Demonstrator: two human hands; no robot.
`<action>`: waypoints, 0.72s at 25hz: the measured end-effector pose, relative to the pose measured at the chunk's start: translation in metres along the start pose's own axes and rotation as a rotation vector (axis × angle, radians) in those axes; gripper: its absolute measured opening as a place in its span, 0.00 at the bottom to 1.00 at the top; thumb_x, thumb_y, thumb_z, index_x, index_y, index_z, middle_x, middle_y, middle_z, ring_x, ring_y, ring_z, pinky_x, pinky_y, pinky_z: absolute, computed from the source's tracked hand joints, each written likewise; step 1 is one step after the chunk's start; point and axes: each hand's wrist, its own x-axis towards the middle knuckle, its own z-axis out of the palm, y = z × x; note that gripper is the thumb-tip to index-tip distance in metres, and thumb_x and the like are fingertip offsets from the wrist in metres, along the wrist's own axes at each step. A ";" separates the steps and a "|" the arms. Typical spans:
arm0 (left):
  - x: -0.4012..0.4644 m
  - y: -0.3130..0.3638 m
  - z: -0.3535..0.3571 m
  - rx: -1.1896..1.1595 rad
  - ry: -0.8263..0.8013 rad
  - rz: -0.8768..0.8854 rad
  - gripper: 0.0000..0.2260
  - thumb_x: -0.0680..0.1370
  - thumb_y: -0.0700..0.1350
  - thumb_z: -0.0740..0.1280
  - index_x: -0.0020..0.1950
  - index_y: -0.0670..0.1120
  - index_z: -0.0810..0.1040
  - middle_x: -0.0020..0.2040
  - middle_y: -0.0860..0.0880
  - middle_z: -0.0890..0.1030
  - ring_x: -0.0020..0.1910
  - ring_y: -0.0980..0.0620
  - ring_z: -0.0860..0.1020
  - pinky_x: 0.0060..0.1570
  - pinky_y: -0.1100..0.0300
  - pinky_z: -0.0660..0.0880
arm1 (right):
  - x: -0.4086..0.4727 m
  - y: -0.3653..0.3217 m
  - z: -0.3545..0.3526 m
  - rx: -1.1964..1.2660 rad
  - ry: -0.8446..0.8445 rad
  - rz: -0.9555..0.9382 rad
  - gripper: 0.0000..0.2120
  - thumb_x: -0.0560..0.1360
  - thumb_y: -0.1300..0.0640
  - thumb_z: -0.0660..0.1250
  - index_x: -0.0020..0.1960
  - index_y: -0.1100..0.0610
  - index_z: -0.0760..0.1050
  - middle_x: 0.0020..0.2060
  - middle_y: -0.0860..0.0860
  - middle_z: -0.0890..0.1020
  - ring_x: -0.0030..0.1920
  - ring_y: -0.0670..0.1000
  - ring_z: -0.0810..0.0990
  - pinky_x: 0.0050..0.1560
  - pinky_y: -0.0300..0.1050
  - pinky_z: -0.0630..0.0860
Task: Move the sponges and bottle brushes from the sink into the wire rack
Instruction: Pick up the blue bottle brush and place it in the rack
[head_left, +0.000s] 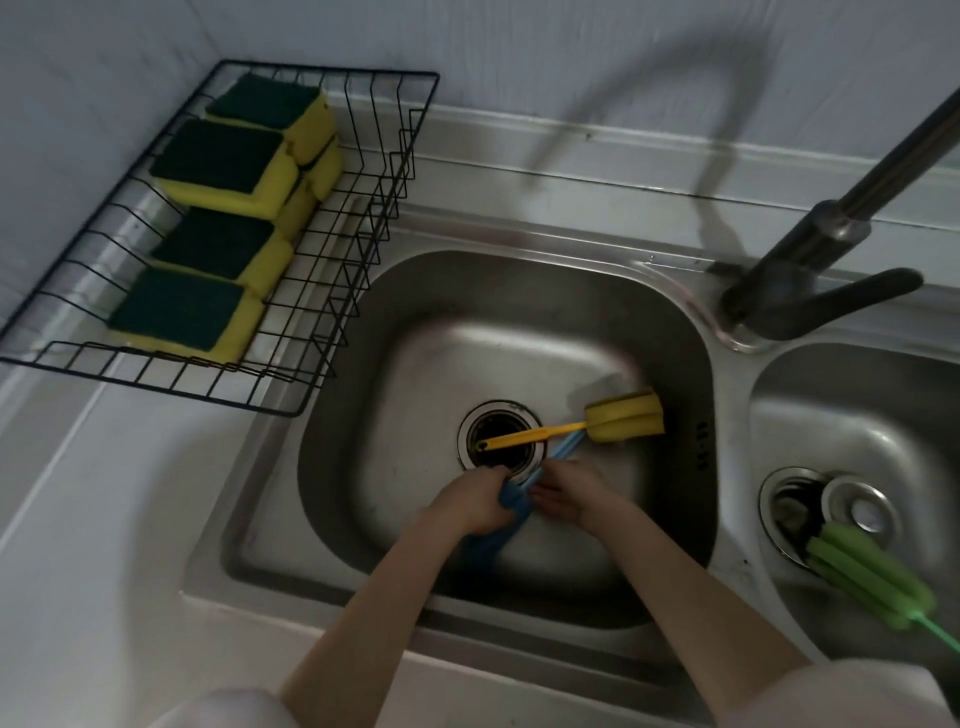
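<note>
Left hand (475, 501) clamps the blue bottle brush (558, 454) at its foam head, right hand (563, 496) cupped half-open beside it, likely steadying the lift toward the wire rack (363, 270).

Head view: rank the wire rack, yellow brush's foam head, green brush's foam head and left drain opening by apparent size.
1. wire rack, clearly largest.
2. green brush's foam head, though it is nearer the camera, so that is unsure.
3. yellow brush's foam head and left drain opening look alike; no ranking.
</note>
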 end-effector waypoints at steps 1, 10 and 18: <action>-0.003 0.001 -0.003 -0.012 0.014 0.010 0.21 0.75 0.44 0.64 0.66 0.42 0.67 0.66 0.40 0.72 0.63 0.42 0.72 0.61 0.51 0.70 | -0.003 0.000 -0.001 0.020 -0.010 -0.002 0.08 0.78 0.62 0.56 0.41 0.62 0.69 0.35 0.56 0.74 0.34 0.50 0.74 0.47 0.46 0.77; -0.039 0.005 -0.026 -0.089 0.153 0.116 0.21 0.74 0.48 0.65 0.66 0.44 0.68 0.64 0.42 0.74 0.61 0.45 0.74 0.56 0.59 0.70 | -0.041 -0.007 0.000 0.184 -0.077 -0.106 0.12 0.79 0.64 0.56 0.36 0.59 0.67 0.30 0.56 0.74 0.32 0.50 0.74 0.35 0.41 0.72; -0.074 0.008 -0.038 -0.188 0.326 0.181 0.19 0.75 0.46 0.65 0.65 0.46 0.70 0.64 0.46 0.75 0.62 0.48 0.73 0.55 0.62 0.68 | -0.081 -0.031 0.008 0.112 -0.121 -0.306 0.13 0.79 0.64 0.56 0.36 0.59 0.67 0.29 0.53 0.70 0.29 0.48 0.73 0.19 0.33 0.74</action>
